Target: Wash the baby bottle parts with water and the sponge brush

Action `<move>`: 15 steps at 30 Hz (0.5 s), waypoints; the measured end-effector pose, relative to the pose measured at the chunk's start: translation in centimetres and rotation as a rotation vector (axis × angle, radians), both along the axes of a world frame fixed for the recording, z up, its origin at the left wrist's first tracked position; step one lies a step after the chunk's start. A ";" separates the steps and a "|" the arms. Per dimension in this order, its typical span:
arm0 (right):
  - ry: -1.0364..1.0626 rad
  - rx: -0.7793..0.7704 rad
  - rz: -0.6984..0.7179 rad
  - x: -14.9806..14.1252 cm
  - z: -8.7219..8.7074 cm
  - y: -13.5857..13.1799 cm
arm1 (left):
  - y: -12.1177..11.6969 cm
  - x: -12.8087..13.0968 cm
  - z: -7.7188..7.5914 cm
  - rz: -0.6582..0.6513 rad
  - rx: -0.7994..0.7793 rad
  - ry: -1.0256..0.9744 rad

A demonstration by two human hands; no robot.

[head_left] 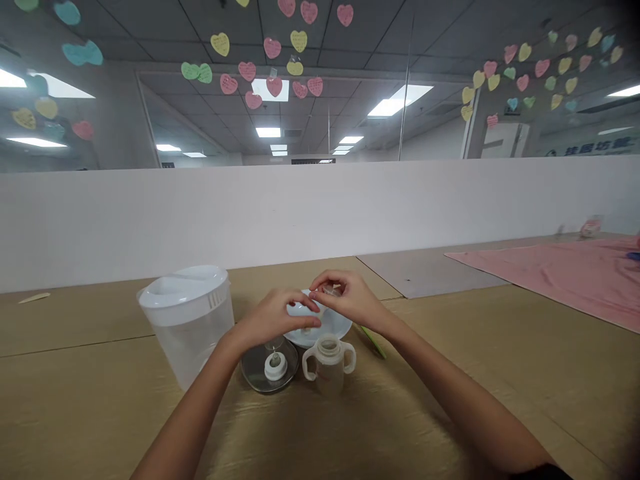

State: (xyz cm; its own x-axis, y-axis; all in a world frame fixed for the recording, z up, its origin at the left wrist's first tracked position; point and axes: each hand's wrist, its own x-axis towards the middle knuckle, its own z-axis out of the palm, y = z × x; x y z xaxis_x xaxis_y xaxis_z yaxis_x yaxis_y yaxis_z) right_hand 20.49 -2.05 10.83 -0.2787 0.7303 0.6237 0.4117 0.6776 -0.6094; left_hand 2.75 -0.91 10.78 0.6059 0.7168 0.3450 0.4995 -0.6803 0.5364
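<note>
Above a white bowl [337,328], my right hand [347,300] curls its fingers round a small clear piece, mostly covered by them. My left hand [277,312] is beside it with thumb and fingers apart, the fingertips close to the right hand's fingers. Nearer to me stands an uncapped baby bottle [330,372] with two side handles, upright. A small grey metal tray [255,377] under the left forearm carries a white bottle collar with a nipple [275,366]. Behind the collar, a clear cup-like piece [274,344] is partly hidden by my left hand.
On the left stands a large translucent lidded container [187,320]. A thin green stick [374,342] lies right of the bowl. Farther right, a pink cloth [560,273] covers part of the tan surface [475,347]. A low white wall [300,213] runs along the back.
</note>
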 end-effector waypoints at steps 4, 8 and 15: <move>0.011 -0.008 -0.007 0.5 -0.1 0.4 | 1.1 -0.7 -1.4 0.102 -0.075 0.347; -0.018 -0.035 0.000 0.9 0.1 0.4 | 2.4 -1.1 -3.2 0.269 -0.078 0.619; -0.009 -0.026 0.001 1.4 0.3 0.2 | 3.4 -1.1 -4.4 0.362 -0.143 0.782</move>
